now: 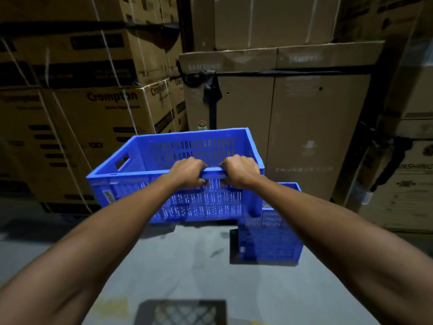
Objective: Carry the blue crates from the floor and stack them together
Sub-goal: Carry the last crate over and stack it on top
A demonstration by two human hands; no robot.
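I hold an empty blue slotted crate [145, 158] up in the air in front of me, well above the floor. My left hand [187, 173] and my right hand [241, 171] grip its near rim side by side, fingers curled over the edge. Below and to the right stands another blue crate [269, 240] on the floor, partly hidden behind the held crate and my right forearm. Whether it is a single crate or a stack of them I cannot tell.
Tall stacks of strapped cardboard boxes [77, 109] wall in the left, and more cartons [293, 109] stand straight ahead and to the right. The grey concrete floor [187, 254] lies between. A dark grid-patterned object [182, 313] lies at the bottom edge near my feet.
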